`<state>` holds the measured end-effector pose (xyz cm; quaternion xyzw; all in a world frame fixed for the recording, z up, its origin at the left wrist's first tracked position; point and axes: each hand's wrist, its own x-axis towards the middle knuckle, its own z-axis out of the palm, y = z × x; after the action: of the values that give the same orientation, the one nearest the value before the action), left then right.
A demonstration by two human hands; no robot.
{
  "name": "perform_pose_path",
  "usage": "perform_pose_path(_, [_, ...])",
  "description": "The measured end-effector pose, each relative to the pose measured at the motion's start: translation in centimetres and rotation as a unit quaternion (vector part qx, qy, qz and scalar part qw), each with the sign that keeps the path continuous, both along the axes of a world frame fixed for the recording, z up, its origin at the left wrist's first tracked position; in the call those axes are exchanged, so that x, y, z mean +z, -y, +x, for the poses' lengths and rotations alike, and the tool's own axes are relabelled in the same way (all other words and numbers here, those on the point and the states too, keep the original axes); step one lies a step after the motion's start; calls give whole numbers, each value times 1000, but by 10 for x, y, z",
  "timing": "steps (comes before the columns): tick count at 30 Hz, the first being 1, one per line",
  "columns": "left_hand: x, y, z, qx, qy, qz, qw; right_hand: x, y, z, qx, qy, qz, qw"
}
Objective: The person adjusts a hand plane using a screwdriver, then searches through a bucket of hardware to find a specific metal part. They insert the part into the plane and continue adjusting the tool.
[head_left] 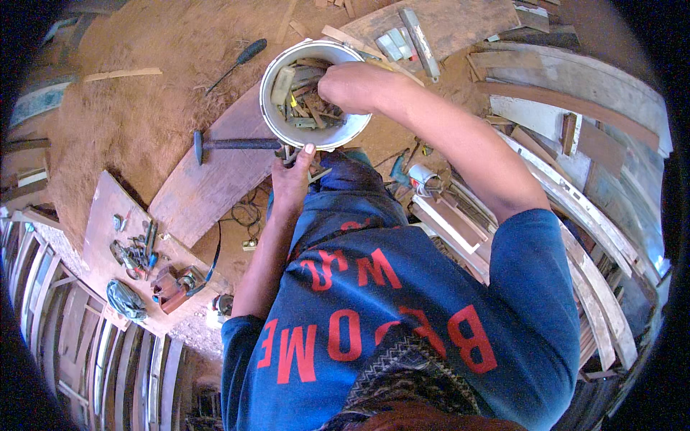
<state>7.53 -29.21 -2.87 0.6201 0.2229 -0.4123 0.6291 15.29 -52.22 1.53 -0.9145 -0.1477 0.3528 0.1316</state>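
Shirt [431, 280]: red lettering [333, 336] | right grip [346, 86]: inside bucket [352, 131] | left grip [292, 179]: beside | both closures unclear

The white bucket [353, 128] looks like smooth plastic with a slight gloss. The broad plank [212, 176] is matt, rough-looking wood; the blue shirt [445, 276] is matt cloth.

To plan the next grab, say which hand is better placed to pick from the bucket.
Probably the right hand: it is inside the white bucket, while the left hand is outside, at its near side.
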Motion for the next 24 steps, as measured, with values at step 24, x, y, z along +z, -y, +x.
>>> perform_pose_path(24, [-7,-2,-2,-15,6,15,1000,-24,-12,13,-274,-1,97,957])
